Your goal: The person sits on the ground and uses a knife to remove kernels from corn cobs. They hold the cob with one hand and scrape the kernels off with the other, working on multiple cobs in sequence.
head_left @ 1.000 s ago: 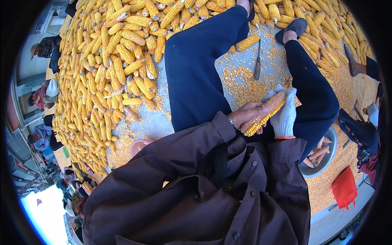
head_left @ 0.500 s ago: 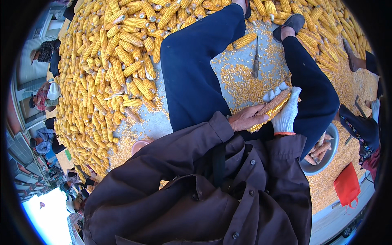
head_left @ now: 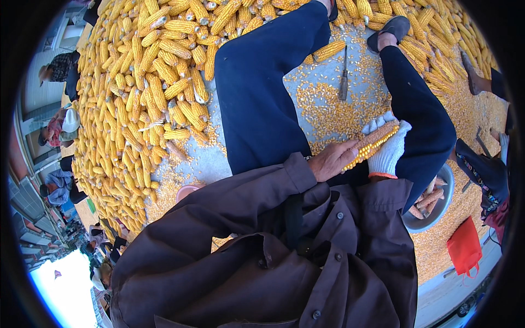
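A partly shelled corn cob (head_left: 374,143) lies slantwise across both my hands, one side bare and pinkish, the other still lined with yellow kernels. My bare left hand (head_left: 331,160) is closed around its lower end. In a white knit glove with an orange cuff edge, my right hand (head_left: 386,156) wraps the upper part from the right, its fingertips showing beyond the cob. Between my legs, a screwdriver-like tool (head_left: 343,82) with a dark handle lies on the ground among loose kernels (head_left: 328,112).
Whole corn ears (head_left: 142,87) are heaped to the left and ahead. At my right, a grey basin (head_left: 444,205) holds stripped cobs (head_left: 427,201); a red bag (head_left: 465,247) lies beyond it. A pink bowl (head_left: 187,191) is by my left elbow. Other people sit around the heap.
The cob and both hands have shifted slightly right. The cob has turned in my grip, showing more of its bare side and upper tip.
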`<state>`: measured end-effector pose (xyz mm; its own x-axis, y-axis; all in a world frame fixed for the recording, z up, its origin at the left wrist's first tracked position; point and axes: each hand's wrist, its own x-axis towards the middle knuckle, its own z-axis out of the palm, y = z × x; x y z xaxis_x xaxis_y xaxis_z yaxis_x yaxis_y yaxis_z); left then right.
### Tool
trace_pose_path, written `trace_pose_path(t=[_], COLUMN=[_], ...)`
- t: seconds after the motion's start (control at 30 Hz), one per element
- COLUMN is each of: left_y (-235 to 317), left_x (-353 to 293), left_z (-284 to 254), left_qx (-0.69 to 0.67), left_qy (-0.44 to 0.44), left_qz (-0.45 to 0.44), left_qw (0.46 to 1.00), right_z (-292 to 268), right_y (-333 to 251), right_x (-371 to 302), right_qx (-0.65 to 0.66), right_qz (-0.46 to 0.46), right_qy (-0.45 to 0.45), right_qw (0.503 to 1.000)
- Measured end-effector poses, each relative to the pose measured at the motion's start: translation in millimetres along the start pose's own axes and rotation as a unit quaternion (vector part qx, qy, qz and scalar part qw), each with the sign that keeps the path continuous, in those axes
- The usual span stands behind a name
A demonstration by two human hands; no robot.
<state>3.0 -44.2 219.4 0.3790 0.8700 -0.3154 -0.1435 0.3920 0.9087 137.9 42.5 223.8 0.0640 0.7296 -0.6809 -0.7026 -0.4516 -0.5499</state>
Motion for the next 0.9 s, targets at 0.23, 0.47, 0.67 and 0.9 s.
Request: trace_pose_path(t=[0.23,0.47,0.67,0.9], left_y=[-8.1,-3.2,1.3,-6.9], left_x=[1.6,-0.6,4.0,3.2], left_z=[-7.9,-3.0,-0.5,-1.5], left_qx=[-0.03,-0.001,0.18,0.234], left_qy=[0.007,0.035,0.041,0.037], left_qz=[-0.022,-0.01,0.075,0.079], left_qw=[0.999,0.999,0.98,0.968], right_z=[-15.9,-24.1,-18.1,-14.9], right_y=[2.1,4.2,4.7,3.1], right_x=[7.0,15.7,10.3,3.9], right_qx=[0.022,-0.005,-0.019,-0.025], right_qz=[-0.01,-0.027,-0.016,-0.003], right_qy=[-0.079,-0.049,0.001,-0.054], right_qw=[0.997,0.998,1.0,0.998])
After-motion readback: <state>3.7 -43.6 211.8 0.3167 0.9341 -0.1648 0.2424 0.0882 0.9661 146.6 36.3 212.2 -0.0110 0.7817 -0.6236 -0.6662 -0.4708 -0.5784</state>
